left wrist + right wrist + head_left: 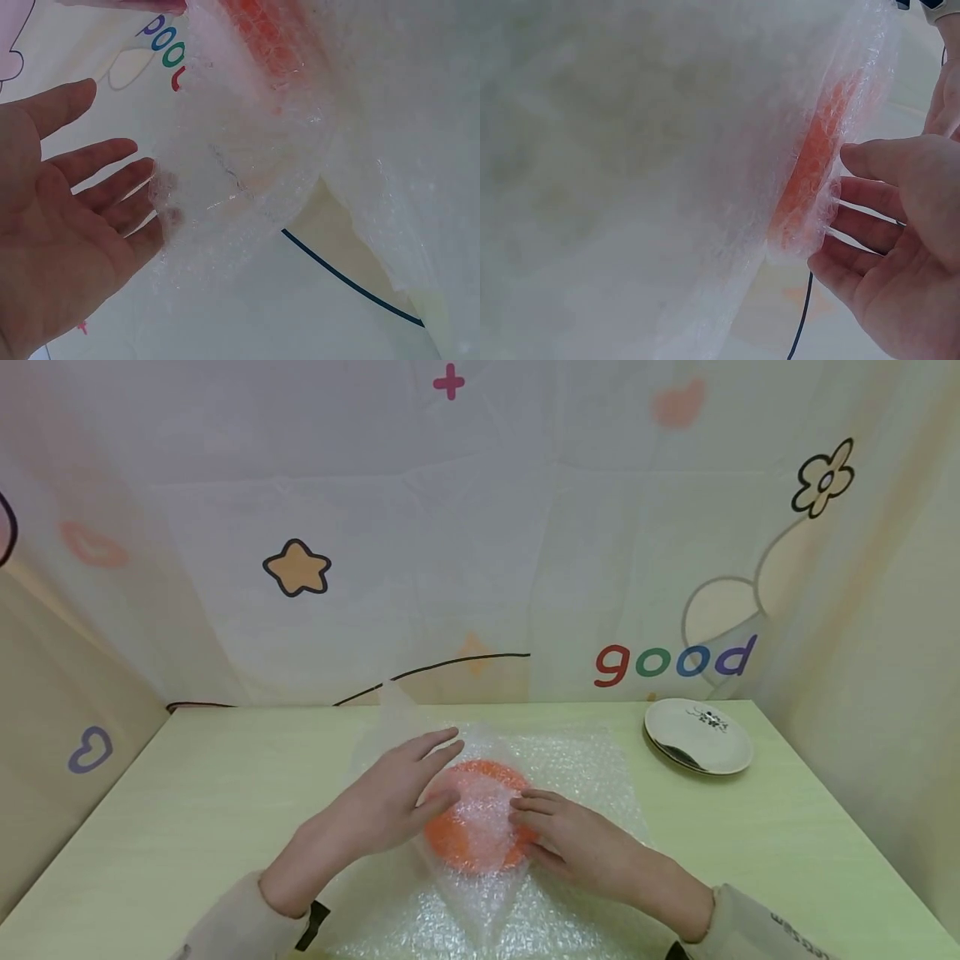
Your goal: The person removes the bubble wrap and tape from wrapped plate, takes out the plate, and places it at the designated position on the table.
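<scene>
A round orange object (450,842), perhaps a plate, lies at the middle of a sheet of bubble wrap (585,768). Wrap folded from the sides covers part of it, so its exact kind cannot be told. My left hand (382,802) is over the object's upper left side with fingers spread. In the left wrist view, that hand's fingertips (166,217) are at the edge of a loose wrap flap (225,217). My right hand (588,843) rests its fingers on the wrapped right edge, lightly bent. The right wrist view shows its fingertips (847,154) against the wrap over the orange rim (810,169).
A small stack of white plates (697,739) with a dark floral print stands at the table's back right. The pale green table (225,793) ends at a printed curtain (465,568) behind, and more cloth hangs at both sides.
</scene>
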`<state>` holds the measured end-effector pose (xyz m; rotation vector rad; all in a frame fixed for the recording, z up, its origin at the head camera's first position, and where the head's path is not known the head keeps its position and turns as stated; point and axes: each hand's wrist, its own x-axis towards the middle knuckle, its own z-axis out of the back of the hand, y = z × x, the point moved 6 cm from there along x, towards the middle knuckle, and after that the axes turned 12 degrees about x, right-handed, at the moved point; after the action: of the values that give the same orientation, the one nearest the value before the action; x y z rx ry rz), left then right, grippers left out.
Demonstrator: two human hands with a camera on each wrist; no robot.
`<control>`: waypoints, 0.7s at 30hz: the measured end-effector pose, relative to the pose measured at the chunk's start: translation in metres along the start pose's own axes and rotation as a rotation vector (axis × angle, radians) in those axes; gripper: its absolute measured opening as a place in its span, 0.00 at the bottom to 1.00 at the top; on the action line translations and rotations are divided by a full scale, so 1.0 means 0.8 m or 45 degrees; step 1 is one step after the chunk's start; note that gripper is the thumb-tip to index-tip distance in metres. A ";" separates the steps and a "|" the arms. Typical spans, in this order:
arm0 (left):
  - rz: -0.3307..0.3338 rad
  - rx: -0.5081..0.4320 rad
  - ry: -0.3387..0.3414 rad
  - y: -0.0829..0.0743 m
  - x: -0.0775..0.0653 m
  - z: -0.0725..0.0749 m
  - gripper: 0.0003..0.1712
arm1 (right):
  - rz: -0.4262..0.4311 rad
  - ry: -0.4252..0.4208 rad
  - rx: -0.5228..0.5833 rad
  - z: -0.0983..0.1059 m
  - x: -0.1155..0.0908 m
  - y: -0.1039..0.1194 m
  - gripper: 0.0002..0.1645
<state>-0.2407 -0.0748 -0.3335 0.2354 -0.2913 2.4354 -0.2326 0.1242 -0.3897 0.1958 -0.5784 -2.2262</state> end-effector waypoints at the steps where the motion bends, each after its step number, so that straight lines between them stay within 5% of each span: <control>1: 0.006 0.011 0.022 0.000 0.000 -0.002 0.35 | 0.005 -0.001 -0.004 0.000 0.000 0.000 0.25; 8: 0.062 0.056 0.107 0.005 -0.003 -0.007 0.31 | 0.023 -0.041 -0.025 0.001 0.000 0.002 0.25; 21: 0.016 -0.052 0.135 0.012 -0.010 -0.003 0.11 | 0.021 -0.060 0.020 0.006 -0.004 0.004 0.27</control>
<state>-0.2405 -0.0862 -0.3392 0.0860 -0.2959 2.4420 -0.2297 0.1266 -0.3844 0.1462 -0.6208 -2.2162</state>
